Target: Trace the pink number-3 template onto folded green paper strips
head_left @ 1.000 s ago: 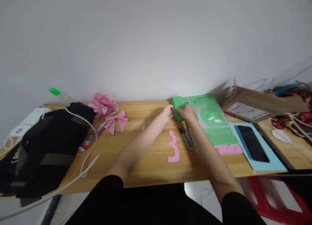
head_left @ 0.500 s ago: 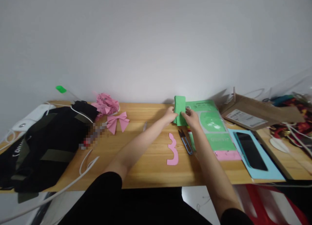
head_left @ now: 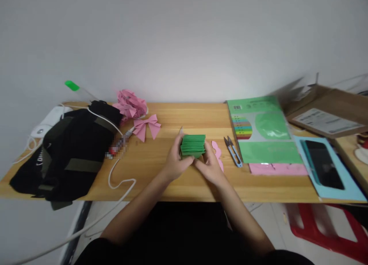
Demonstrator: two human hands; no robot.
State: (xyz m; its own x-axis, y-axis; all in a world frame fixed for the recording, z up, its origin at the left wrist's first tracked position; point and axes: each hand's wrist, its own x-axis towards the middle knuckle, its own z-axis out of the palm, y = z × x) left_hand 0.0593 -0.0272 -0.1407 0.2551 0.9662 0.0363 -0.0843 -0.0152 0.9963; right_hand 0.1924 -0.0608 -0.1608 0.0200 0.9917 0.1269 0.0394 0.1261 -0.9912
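Observation:
A thick stack of folded green paper (head_left: 193, 144) is held above the table, its layered edges turned up toward me. My left hand (head_left: 176, 159) grips its left side, with the thumb at the near edge. My right hand (head_left: 209, 163) closes on the right side, its thumb also at the near edge. Partly hidden behind my right hand lies a pink paper cutout (head_left: 217, 154) with a wavy outline. Beside it are blue-handled thread snips (head_left: 233, 152). The tip of a thin pointed thing (head_left: 181, 130) shows just beyond my left hand.
At left lie a black bag (head_left: 77, 150), a crumpled pink paper heap (head_left: 130, 104), a pink paper bow (head_left: 147, 127) and a white cable (head_left: 123, 182). On the right are a green paper pack (head_left: 264, 152), a phone (head_left: 323, 163) on light blue paper and a cardboard box (head_left: 330, 104).
Both hands have brought the green paper stack from the table's far side nearer to me and tipped it so its layered edges show. My view has shifted.

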